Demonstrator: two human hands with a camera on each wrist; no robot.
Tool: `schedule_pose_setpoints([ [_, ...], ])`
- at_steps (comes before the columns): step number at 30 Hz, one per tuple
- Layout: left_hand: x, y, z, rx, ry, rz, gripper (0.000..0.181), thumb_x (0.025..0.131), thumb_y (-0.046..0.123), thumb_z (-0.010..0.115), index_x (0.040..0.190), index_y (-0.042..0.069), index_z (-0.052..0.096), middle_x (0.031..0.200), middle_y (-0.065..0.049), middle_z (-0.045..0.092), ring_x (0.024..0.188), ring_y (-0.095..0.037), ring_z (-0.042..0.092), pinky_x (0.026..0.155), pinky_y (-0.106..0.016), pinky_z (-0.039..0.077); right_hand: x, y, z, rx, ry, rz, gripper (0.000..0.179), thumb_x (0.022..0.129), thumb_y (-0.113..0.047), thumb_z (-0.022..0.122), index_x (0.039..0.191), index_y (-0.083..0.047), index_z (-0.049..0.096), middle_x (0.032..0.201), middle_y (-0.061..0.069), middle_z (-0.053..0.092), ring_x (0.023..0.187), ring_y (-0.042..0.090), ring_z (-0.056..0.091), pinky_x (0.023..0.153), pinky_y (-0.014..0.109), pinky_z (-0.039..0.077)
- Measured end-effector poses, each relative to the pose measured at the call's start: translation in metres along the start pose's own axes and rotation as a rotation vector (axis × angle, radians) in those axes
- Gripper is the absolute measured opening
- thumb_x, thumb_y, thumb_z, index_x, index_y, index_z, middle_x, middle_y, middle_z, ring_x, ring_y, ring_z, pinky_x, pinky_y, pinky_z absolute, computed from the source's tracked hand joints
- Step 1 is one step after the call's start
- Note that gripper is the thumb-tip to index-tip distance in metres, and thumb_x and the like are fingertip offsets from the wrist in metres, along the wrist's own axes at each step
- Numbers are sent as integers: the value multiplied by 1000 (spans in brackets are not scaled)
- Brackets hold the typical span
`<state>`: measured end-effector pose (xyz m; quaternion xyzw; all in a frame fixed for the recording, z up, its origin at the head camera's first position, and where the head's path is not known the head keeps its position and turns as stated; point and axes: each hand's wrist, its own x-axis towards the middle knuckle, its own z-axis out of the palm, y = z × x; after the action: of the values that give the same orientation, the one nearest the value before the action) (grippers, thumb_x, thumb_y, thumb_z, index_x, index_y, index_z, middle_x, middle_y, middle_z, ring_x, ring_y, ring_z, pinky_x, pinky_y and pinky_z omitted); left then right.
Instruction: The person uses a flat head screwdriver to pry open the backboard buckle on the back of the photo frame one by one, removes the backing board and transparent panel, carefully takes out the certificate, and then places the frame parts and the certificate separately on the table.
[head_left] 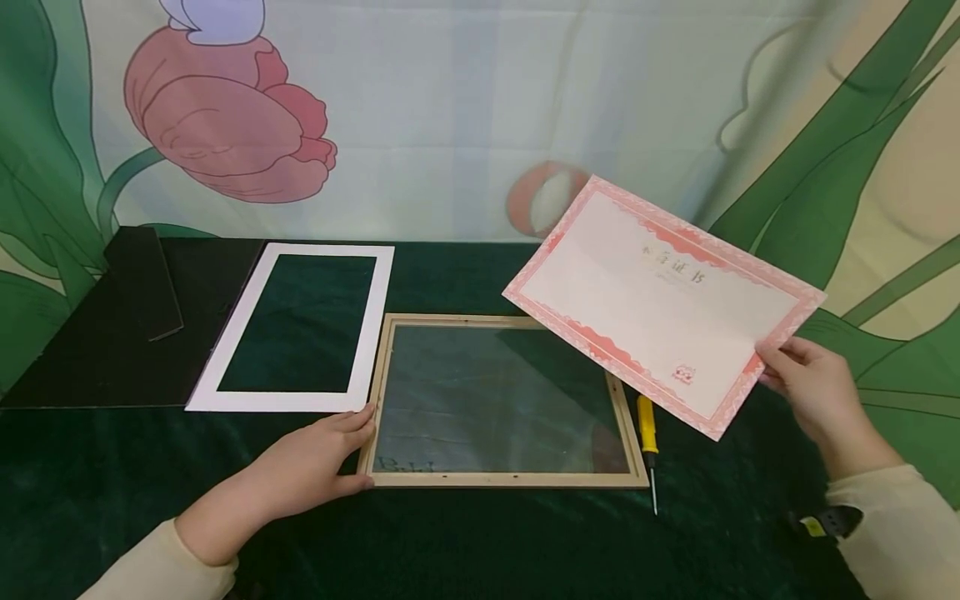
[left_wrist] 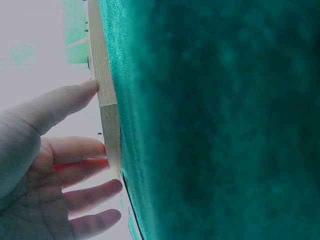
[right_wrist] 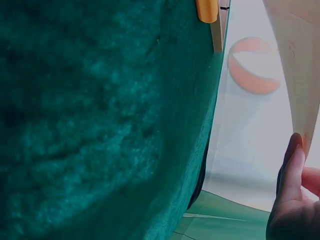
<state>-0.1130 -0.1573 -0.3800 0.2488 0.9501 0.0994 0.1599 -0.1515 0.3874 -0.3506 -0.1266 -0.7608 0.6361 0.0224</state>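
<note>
A pink-bordered paper certificate (head_left: 660,308) is held up at a tilt above the right part of a wooden picture frame (head_left: 510,481). My right hand (head_left: 813,387) pinches its lower right edge between thumb and fingers; the right wrist view shows the thumb against the sheet (right_wrist: 304,95). The frame lies flat with a clear, reflective pane (head_left: 495,408) inside it. At the frame's left front corner my left hand (head_left: 311,458) rests with extended fingers. In the left wrist view, its thumb and some fingertips touch the frame's wooden side (left_wrist: 104,75).
A yellow-handled screwdriver (head_left: 647,429) lies just right of the frame. To the left are a white mat border (head_left: 281,402) and a black backing board (head_left: 82,358) with a stand flap (head_left: 153,287). Dark green cloth (head_left: 525,550) covers the table; a printed curtain (head_left: 420,117) hangs behind.
</note>
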Motion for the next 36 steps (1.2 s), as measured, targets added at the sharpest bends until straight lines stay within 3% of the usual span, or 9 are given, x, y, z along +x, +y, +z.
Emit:
schedule_pose_setpoints([
  [4,0,-1,0,4,0,1,75,77,40,74,135,1,47,143,-14,40,126,-32,43,95,-45,42,-1,2,-3,-7,24,19,35,90,-24,61,116,-3,52,75,-8,64,65,4,61,60,17,51],
  [7,1,-1,1,6,3,2,75,77,40,74,135,1,47,143,-14,40,126,-32,43,95,-45,42,-1,4,-5,31,39,36,30,90,-25,62,112,-6,55,74,-7,64,63,5,60,58,17,51],
  [11,1,-1,1,6,6,3,75,77,40,74,135,2,47,143,-14,40,126,-32,43,94,-45,42,-2,5,-9,118,58,68,7,89,-24,63,92,-19,61,73,-5,64,62,6,60,57,18,51],
  [19,0,-1,1,14,21,24,74,77,40,74,134,1,49,142,-15,41,125,-32,44,93,-45,43,-5,9,-16,304,70,78,2,86,-18,66,86,-20,66,77,-1,64,67,7,62,61,19,52],
  [24,0,0,1,12,28,28,74,77,39,75,135,1,48,142,-15,40,125,-32,44,94,-45,43,-7,11,-16,459,29,64,15,88,-12,63,103,-12,62,82,3,67,72,11,66,65,22,53],
  [26,0,-1,1,11,32,31,75,77,39,74,135,1,47,142,-15,40,125,-31,44,94,-45,42,-7,11,-16,504,19,64,28,89,-10,62,116,-8,54,85,4,66,75,12,67,66,23,53],
  [29,-1,-1,1,7,32,31,75,77,39,74,135,1,47,142,-15,40,125,-31,44,94,-45,43,-8,12,-15,547,11,68,38,89,-8,61,123,-8,46,89,3,66,78,12,67,68,23,53],
  [36,0,-1,1,6,37,32,74,77,39,74,134,0,48,142,-15,41,125,-31,45,94,-45,43,-8,15,-15,639,-38,81,71,92,-1,54,148,-15,11,93,3,63,82,13,67,71,24,53],
])
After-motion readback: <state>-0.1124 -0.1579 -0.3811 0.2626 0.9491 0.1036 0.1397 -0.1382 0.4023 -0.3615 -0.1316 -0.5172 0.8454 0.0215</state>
